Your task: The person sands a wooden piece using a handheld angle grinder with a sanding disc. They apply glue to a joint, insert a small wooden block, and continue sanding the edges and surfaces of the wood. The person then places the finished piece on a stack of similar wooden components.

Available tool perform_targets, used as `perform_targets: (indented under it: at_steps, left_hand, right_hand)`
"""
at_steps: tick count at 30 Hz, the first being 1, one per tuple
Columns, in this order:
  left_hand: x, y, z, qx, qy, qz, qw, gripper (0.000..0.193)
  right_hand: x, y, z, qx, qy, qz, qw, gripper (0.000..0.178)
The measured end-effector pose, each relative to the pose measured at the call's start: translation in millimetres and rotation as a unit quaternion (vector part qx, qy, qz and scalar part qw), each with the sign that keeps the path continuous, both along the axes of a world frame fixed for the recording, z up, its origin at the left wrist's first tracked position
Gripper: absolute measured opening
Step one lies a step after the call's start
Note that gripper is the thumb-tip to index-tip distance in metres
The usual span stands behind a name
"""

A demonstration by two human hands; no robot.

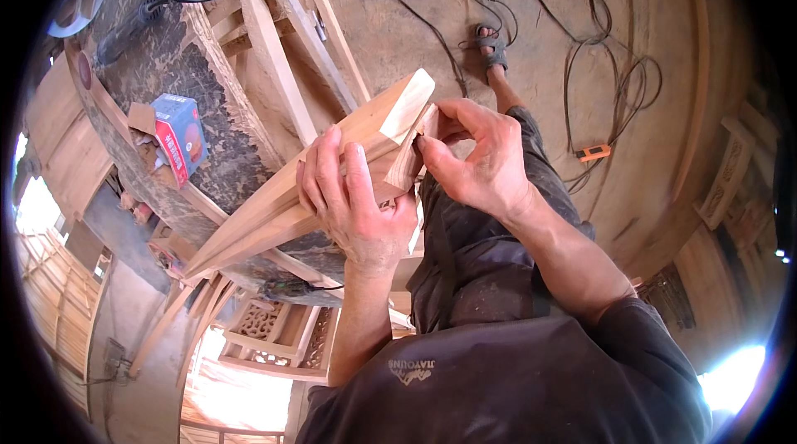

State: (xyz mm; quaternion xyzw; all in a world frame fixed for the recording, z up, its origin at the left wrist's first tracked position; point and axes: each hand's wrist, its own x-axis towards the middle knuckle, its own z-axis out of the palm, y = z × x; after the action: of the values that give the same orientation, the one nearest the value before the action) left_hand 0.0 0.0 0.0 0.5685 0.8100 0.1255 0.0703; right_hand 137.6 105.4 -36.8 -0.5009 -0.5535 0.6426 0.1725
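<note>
A long pale moulded wooden strip (274, 211) runs from lower left up to its cut end near the picture's middle. My left hand (353, 203) wraps over the strip just below that end. My right hand (473, 157) pinches a small thin wooden piece (411, 157) against the side of the strip's end. The strip's far part rests on a dark, worn workbench (174, 70).
A red and blue cardboard box (178, 135) and a power tool with a black cable (124, 24) lie on the workbench. Cables (598, 70) and an orange plug (595, 152) sprawl on the dusty floor by my sandalled foot (492, 47). Carved wooden panels (274, 332) stand below.
</note>
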Motion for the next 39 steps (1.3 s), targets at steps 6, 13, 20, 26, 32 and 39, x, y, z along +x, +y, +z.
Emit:
perform_targets:
  at_steps: [6, 13, 20, 26, 32, 39]
  left_hand:
    - [-2.4, 0.0, 1.6, 0.002, 0.001, -0.001, 1.0, 0.066]
    - [-2.8, 1.0, 2.9, 0.004, -0.011, -0.007, 1.0, 0.07]
    - [-1.1, 1.7, 7.0, -0.018, -0.006, 0.001, 1.0, 0.07]
    - [2.6, 2.1, 6.1, -0.017, -0.016, 0.01, 1.0, 0.074]
    - [2.6, 3.6, 11.4, -0.051, -0.021, 0.019, 0.998, 0.08]
    - [-15.7, -36.5, 31.0, -0.06, -0.087, 0.087, 0.991, 0.082]
  right_hand:
    - [-3.3, 1.6, 1.5, -0.004, -0.002, 0.006, 1.0, 0.031]
    - [-3.1, 4.3, 2.2, -0.008, -0.012, 0.013, 1.0, 0.031]
    - [1.5, -7.7, -2.2, -0.173, 0.122, -0.072, 0.975, 0.028]
    - [7.1, -1.5, -21.2, -0.332, 0.194, -0.115, 0.916, 0.02]
    - [16.2, 15.7, -7.6, -0.477, 0.188, -0.174, 0.841, 0.013]
    - [67.9, 28.5, -36.3, -0.375, 0.105, -0.181, 0.903, 0.011]
